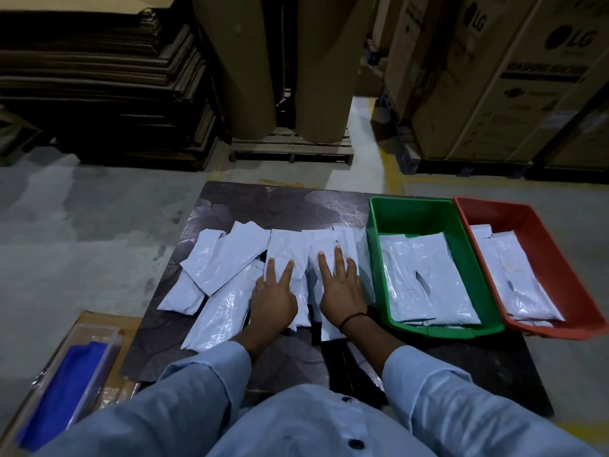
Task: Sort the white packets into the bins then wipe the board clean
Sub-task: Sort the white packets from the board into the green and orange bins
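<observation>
Several white packets point(227, 258) lie spread across the dark board point(290, 202) in front of me. My left hand point(273, 291) rests flat on one packet in the middle, fingers straight. Just to its right, my right hand point(341, 288) lies flat with spread fingers on a neighbouring packet. At the board's right side stands a green bin point(375, 258) with white packets inside, and beside it a red bin point(540, 232) that also holds white packets.
A blue cloth point(66, 384) lies in a clear tray on cardboard at the lower left. Behind the board stand large brown paper rolls point(250, 67) on a pallet, stacked cardboard sheets at the left, and big appliance cartons point(514, 77) at the right.
</observation>
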Motion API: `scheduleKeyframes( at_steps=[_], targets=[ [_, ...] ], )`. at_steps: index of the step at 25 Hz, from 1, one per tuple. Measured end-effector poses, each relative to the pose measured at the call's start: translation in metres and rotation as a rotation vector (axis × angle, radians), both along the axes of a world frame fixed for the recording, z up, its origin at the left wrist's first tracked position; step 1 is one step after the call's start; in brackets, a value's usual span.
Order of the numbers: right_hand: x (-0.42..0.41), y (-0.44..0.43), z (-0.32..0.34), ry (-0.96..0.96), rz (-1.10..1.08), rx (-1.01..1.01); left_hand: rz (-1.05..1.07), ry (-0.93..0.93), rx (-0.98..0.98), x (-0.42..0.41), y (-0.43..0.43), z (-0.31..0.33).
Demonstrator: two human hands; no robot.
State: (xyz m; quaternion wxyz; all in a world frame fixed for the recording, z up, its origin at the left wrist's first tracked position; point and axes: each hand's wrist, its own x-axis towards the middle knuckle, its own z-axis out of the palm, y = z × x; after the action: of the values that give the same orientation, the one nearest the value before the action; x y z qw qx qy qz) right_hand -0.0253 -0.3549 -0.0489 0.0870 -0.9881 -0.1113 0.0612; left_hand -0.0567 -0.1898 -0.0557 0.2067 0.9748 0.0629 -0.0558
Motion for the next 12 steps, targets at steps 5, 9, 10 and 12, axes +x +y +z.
scheduleKeyframes(
  at_steps=[5, 9, 10, 12],
  targets=[
    [0.022, 0.001, 0.038, -0.089, 0.015, 0.045, 0.105, -0.111, -0.094, 0.017, -0.008, 0.031],
    [0.038, -0.014, 0.073, -0.211, 0.003, 0.068, 0.130, -0.224, -0.168, 0.030, -0.026, 0.062],
    [0.041, -0.020, 0.078, -0.245, -0.007, 0.078, 0.129, -0.247, -0.177, 0.034, -0.032, 0.069],
    [0.044, -0.032, 0.089, -0.273, -0.047, 0.121, 0.119, -0.279, -0.173, 0.043, -0.045, 0.081]
  ],
)
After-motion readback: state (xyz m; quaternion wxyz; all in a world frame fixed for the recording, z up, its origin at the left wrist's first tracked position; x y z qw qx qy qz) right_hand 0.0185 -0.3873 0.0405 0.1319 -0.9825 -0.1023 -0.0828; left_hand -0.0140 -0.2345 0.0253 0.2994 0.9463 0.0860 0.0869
